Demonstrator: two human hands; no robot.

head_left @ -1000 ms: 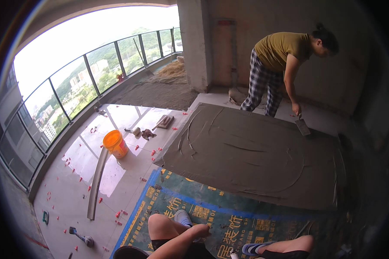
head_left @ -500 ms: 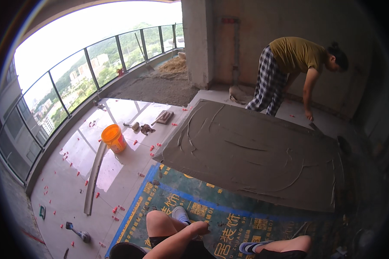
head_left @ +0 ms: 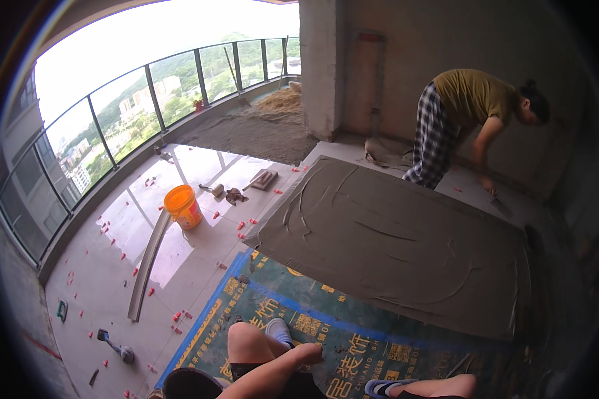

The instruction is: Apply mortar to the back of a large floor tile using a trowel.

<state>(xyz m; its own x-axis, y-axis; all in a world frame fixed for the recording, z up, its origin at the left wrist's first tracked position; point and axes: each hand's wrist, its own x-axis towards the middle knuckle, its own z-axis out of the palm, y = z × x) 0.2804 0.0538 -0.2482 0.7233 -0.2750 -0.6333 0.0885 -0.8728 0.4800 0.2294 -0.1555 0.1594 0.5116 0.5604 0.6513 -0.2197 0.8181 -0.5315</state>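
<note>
My left forearm crosses my bare left knee point(head_left: 246, 339). My left hand point(head_left: 309, 352) hangs just past the knee with its fingers curled, and I see nothing in it. It hovers over a green and blue printed floor sheet point(head_left: 326, 312), near my shoe point(head_left: 278, 330). My right hand is out of view; only my right leg point(head_left: 439, 386) shows at the bottom edge. A wide bed of grey mortar point(head_left: 399, 246) lies in front of me.
A co-worker point(head_left: 472, 126) bends at the far edge of the mortar with a trowel point(head_left: 496, 199) near the wall. On the glossy tiles at left stand an orange bucket point(head_left: 183, 206), a long straightedge point(head_left: 146, 266), a mallet point(head_left: 116, 346) and scattered red spacers. A glass railing point(head_left: 146, 93) bounds the balcony.
The view has swung so the co-worker sits further right, now bent lower toward the wall. My hand stays over my knee.
</note>
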